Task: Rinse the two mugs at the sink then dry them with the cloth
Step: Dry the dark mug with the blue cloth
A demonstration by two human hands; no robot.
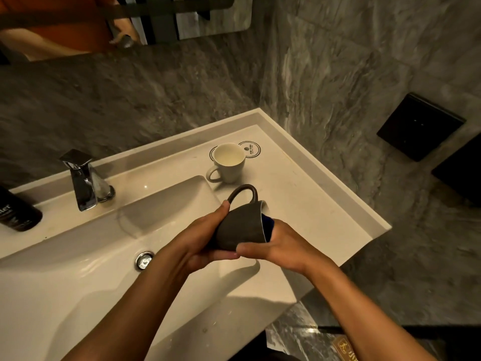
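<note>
Both hands on one mug, over the right end of the basin (pixel 65 282). My left hand (pixel 200 246) is wrapped around the base of the dark mug (pixel 239 227), thumb up on its side near the handle, fingers under it. Dark mug lies on its side, mouth facing right, handle on top. My right hand (pixel 281 246) is at the mouth: thumb along the outside lower rim, touching the left fingertips, other fingers pushed into the mug with the cloth (pixel 268 225). Only a small dark blue patch of cloth shows at the rim; rest is hidden inside or behind the hand. So right hand is closed on the cloth, left is clamped on the mug.

Drain (pixel 144 260) sits just left of my left wrist, lower in the basin.

Past the dark mug, white mug (pixel 229 162) stands upright on the counter (pixel 312 204), handle pointing left toward the basin. It sits half on a round printed coaster (pixel 250 149), near the back right corner. The two mugs are near each other, not touching.

Tap (pixel 83 178) is at the back left of the basin, chrome; no water visible from it. Black bottle (pixel 15 212) at far left edge, partly cut off. Grey marble wall (pixel 182 87) behind, mirror (pixel 125 19) above it.
</note>
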